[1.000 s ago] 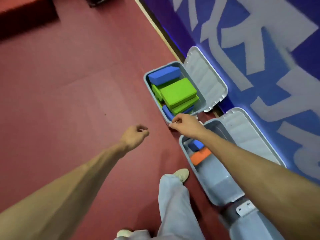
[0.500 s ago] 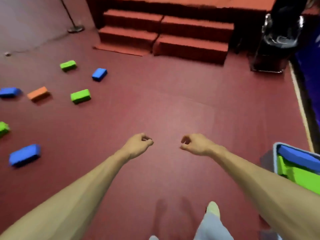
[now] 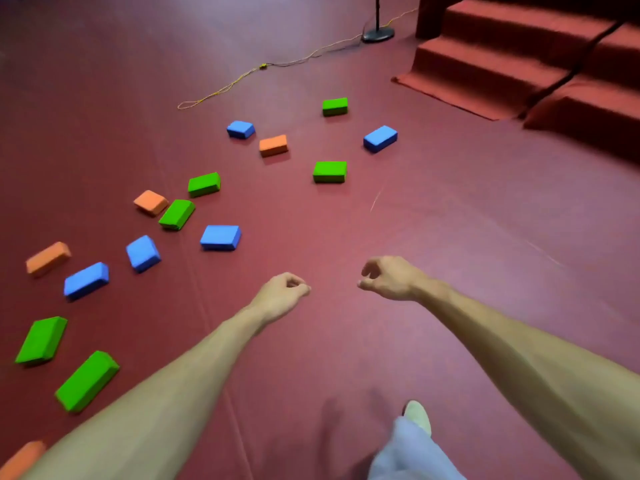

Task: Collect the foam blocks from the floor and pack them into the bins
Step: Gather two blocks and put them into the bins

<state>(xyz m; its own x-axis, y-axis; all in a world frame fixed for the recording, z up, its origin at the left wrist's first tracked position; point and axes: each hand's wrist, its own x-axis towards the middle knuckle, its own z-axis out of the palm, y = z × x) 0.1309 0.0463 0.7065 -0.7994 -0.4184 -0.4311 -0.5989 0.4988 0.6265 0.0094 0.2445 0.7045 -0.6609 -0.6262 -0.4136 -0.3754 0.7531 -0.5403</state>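
**Empty-handed and lining up the next pickup**

The person seems to be mid-stride on the red floor (image 3: 450, 220), with both bare arms stretched out ahead. The left hand (image 3: 282, 292) is hanging with its grip loosely curled and holding nothing. The right hand (image 3: 388, 278) is doing the same, thumb and forefinger near each other with nothing between them. My guess is that the hands are being carried low and forward so they are ready to scoop as soon as a block comes within reach.

The foam blocks (image 3: 143, 252) are lying singly on the floor, none stacked, fanning from seven o'clock round to twelve o'clock of the hands. The nearest is a blue block (image 3: 220, 237) at ten o'clock of the left hand, and it looks the likeliest next target. A green block (image 3: 329, 172) is sitting farther off at twelve o'clock, with an orange block (image 3: 273, 145) beyond it. Two long green blocks (image 3: 86, 381) are lying at eight o'clock, beside the left forearm. The bins are not showing from here, and with this many blocks loose the job looks far from done.

A pale shoe (image 3: 419, 415) is showing at five o'clock. A yellow cable (image 3: 263, 69) is trailing from a stand base (image 3: 377, 33) at twelve o'clock, and the carpeted steps (image 3: 519, 57) are rising at two o'clock, well apart from the blocks.
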